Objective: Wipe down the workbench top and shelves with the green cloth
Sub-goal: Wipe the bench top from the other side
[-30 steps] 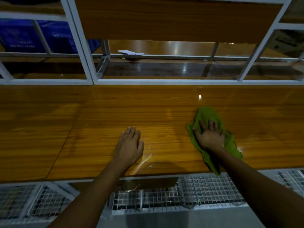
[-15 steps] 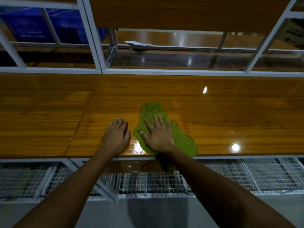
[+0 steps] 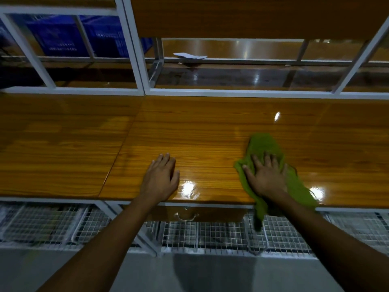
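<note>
Glossy workbench top [image 3: 210,127], green cloth [image 3: 263,144] beneath the flat, straight-fingered right hand [image 3: 266,178].

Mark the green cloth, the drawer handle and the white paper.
green cloth [image 3: 262,145]: head view, its uncovered far part.
drawer handle [image 3: 186,217]: head view, middle of the metal loop.
white paper [image 3: 189,55]: head view, middle of the sheet.
</note>
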Action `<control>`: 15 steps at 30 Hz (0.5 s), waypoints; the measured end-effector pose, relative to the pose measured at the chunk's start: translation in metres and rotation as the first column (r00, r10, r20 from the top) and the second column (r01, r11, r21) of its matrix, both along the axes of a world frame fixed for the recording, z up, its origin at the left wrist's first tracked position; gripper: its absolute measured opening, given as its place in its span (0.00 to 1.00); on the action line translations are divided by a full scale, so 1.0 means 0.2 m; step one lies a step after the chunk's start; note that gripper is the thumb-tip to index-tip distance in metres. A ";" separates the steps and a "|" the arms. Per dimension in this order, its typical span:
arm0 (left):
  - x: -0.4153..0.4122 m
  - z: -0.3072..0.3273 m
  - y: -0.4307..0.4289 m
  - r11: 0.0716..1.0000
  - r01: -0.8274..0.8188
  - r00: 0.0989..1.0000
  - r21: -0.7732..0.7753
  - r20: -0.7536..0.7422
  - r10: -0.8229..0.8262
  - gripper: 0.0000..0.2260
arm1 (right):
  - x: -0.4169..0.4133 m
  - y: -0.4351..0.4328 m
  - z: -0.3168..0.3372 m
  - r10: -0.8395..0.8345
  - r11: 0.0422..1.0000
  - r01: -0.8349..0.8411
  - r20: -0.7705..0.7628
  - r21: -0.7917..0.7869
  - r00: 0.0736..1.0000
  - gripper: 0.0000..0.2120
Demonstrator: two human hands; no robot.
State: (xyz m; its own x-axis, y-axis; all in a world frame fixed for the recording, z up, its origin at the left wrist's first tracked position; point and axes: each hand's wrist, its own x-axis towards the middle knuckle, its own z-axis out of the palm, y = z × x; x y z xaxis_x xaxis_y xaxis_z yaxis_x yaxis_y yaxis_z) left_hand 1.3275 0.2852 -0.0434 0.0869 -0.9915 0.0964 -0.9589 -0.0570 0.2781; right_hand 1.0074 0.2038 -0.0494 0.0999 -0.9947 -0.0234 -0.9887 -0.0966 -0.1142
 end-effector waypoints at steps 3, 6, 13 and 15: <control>0.03 0.00 0.01 1.000 0.025 1.000 -0.011 0.008 -0.025 0.29 | 0.27 0.05 0.00 0.099 0.995 -0.099 -0.012 0.008 0.995 0.36; 0.07 -0.01 0.03 0.999 0.034 0.999 -0.042 -0.002 -0.034 0.29 | 0.55 0.14 0.01 0.220 0.975 -0.220 0.001 0.020 0.975 0.35; 0.24 0.00 0.09 0.996 0.082 0.996 -0.041 -0.025 -0.083 0.28 | 0.72 0.26 0.02 0.423 0.904 -0.423 0.006 0.062 0.906 0.33; 0.33 -0.01 0.11 0.996 0.074 0.996 -0.042 -0.037 -0.075 0.29 | 0.77 0.30 0.02 0.319 0.946 -0.320 0.034 0.050 0.947 0.33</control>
